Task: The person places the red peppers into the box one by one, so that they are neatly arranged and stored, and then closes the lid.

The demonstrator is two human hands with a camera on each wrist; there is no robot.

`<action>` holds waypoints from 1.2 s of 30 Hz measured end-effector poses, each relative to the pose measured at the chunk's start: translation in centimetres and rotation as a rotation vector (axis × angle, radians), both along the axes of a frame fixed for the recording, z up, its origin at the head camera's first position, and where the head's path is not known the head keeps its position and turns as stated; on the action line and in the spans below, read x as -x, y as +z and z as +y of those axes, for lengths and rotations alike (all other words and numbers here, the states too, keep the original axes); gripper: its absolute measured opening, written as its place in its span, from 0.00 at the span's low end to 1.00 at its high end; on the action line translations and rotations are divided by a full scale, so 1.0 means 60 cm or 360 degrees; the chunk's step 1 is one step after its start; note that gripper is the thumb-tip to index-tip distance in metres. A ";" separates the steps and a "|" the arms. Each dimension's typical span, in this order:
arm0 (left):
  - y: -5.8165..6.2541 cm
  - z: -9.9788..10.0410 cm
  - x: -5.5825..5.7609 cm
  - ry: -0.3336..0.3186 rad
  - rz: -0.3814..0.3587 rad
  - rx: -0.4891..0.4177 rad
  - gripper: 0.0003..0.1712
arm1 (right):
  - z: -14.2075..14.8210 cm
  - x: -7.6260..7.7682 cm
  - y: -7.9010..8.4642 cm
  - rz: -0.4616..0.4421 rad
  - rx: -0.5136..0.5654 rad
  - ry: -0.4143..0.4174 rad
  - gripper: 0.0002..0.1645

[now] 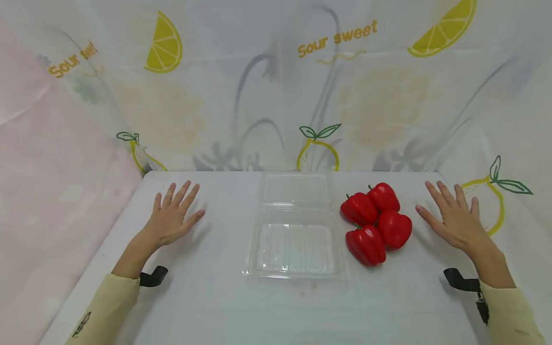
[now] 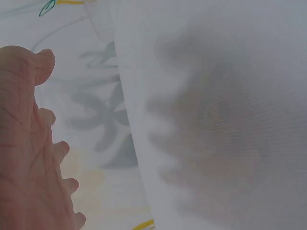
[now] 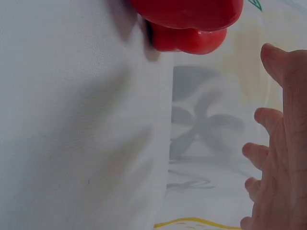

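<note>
On the white rectangular table (image 1: 207, 311), a clear plastic two-part container (image 1: 297, 249) has one part by the middle of the far edge, the other before it. At its right lie four red rounded bell peppers (image 1: 390, 227). The bare left hand (image 1: 170, 218) is above the far left corner region, the bare right hand (image 1: 459, 220) near the far right corner. Behind stands white printed cloth (image 1: 258, 86).
</note>
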State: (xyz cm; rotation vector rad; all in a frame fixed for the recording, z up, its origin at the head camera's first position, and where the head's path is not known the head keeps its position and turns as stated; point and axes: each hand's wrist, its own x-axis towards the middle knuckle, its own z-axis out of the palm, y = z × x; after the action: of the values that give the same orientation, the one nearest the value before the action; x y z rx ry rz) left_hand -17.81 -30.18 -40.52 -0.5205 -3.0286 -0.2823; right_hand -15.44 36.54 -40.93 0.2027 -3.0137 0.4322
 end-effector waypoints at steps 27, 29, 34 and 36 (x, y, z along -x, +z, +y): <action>-0.021 0.054 -0.017 -0.0343 -0.0130 -0.0339 0.46 | -0.017 -0.013 0.023 0.0031 0.0254 0.0121 0.46; -0.021 0.059 -0.020 -0.0359 -0.0161 -0.0372 0.46 | -0.019 -0.015 0.024 0.0046 0.0268 0.0115 0.45; -0.019 0.073 -0.027 -0.0363 -0.0258 -0.0418 0.46 | -0.023 -0.018 0.023 0.0085 0.0303 0.0126 0.46; -0.018 0.078 -0.031 -0.0360 -0.0296 -0.0428 0.46 | -0.025 -0.019 0.022 0.0108 0.0321 0.0143 0.46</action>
State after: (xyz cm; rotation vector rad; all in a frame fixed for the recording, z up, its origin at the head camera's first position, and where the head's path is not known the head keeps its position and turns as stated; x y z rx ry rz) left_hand -15.94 -25.51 -41.61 -0.8555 -3.0308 -0.7781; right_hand -14.31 35.05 -39.61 0.3300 -2.8782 0.7173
